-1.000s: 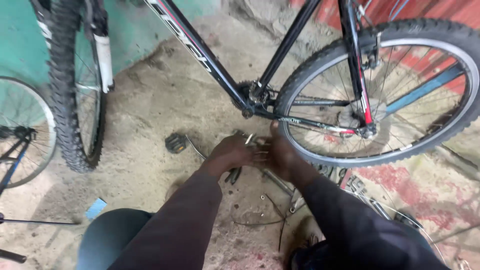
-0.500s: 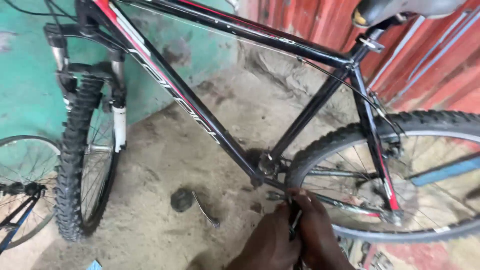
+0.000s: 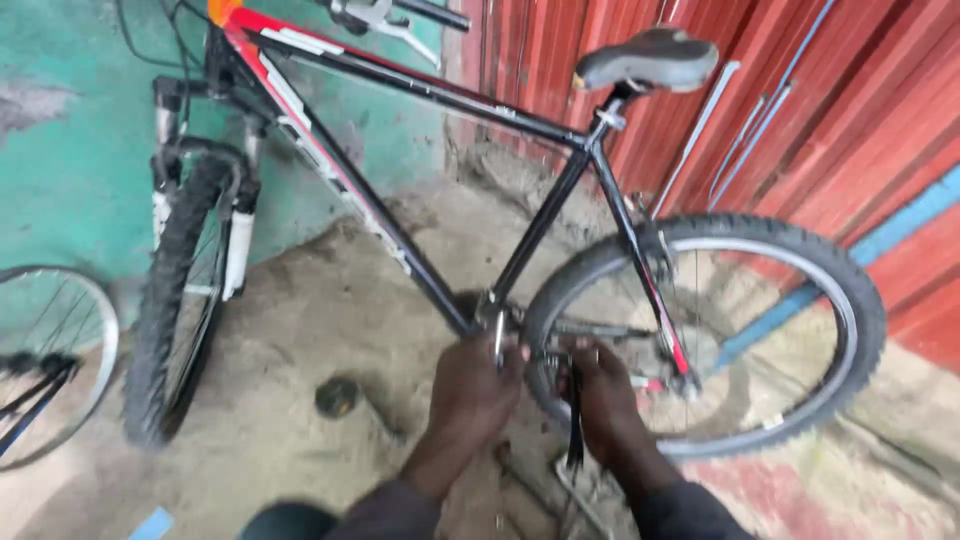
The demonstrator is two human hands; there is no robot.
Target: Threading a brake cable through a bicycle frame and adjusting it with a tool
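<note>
A black and red bicycle (image 3: 400, 225) stands upright before me on a dirt floor. My left hand (image 3: 472, 392) is closed around a thin metal tool (image 3: 499, 338) held right at the frame's bottom bracket. My right hand (image 3: 605, 400) grips a dark bar-shaped part (image 3: 575, 425) that hangs down below it, close to the rear wheel (image 3: 800, 330). Both hands sit side by side just under the point where the frame tubes meet. The grey saddle (image 3: 648, 58) is at the top.
The bicycle's front wheel (image 3: 180, 310) stands at the left, and a loose spoked wheel (image 3: 50, 350) lies beyond it. A small round dark part (image 3: 337, 396) rests on the dirt. A teal wall and a red corrugated wall stand behind.
My view has tilted up from the floor to the whole bicycle. My hands have risen from the ground to the bottom bracket and moved slightly apart.
</note>
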